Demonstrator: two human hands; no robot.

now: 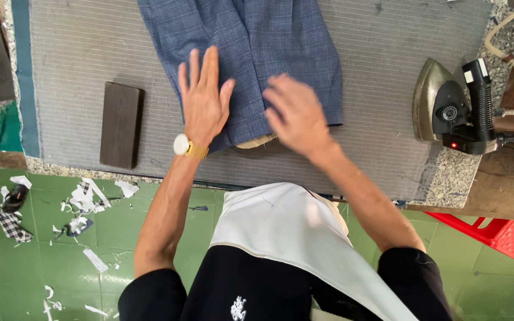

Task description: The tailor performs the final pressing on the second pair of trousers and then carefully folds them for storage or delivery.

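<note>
**Both hands flat on the blue checked garment**

On the grey ribbed pressing mat [90,53] that covers the tabletop, a blue checked woven garment [251,41] lies spread out, its lower edge toward the person and a strip of pale lining showing under that edge. As far as the view shows, the cloth is already laid out and looks mostly flat, with a lengthwise fold running down its middle; the grey-and-black steam iron [453,110] stands well apart at the right end of the tabletop, its small red light on, and no hand is on it, so the pressing itself seems, by my reading, not under way just now.

The left hand [203,101], with a gold-banded wristwatch [182,145], lies palm down on the garment, fingers spread wide and straight, gripping nothing. The right hand [295,116] also rests palm down on the cloth near its lower right corner, fingers loosely together and slightly blurred; it holds nothing that I can see.

A dark rectangular wooden block [121,123] sits on the mat, left of the garment and apart from it. Fabric scraps [84,199] litter the green tiled floor [150,226] below
</note>
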